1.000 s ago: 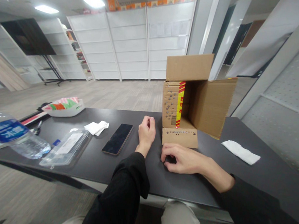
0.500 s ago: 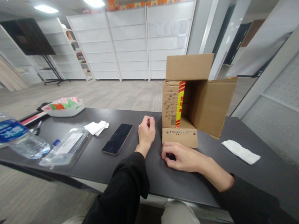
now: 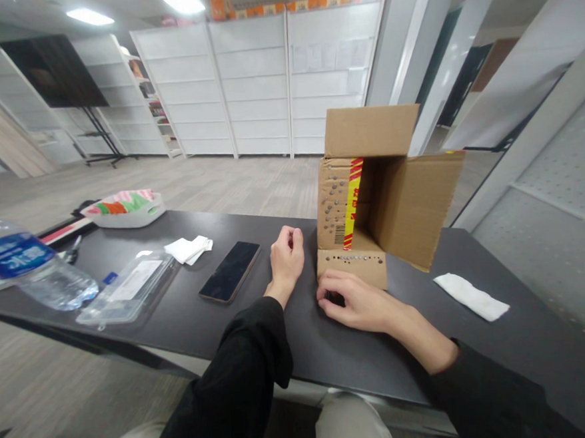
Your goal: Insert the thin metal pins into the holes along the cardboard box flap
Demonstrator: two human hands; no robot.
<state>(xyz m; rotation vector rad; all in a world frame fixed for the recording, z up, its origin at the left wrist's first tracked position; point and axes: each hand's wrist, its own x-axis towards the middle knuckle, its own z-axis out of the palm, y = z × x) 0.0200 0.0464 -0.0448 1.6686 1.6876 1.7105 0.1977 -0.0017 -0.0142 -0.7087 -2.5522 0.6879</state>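
The left hand [image 3: 287, 258] is clenched; the right hand [image 3: 353, 300] curls, grip unclear, beside a corrugated cardboard box [image 3: 394, 205] with round grey studs [image 3: 334, 187]

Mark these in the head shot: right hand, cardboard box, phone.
Right hand [image 3: 357, 301]: head view, on the back of the hand.
Cardboard box [image 3: 414, 204]: head view, on its open right-side flap.
Phone [image 3: 231, 272]: head view, middle of the dark screen.
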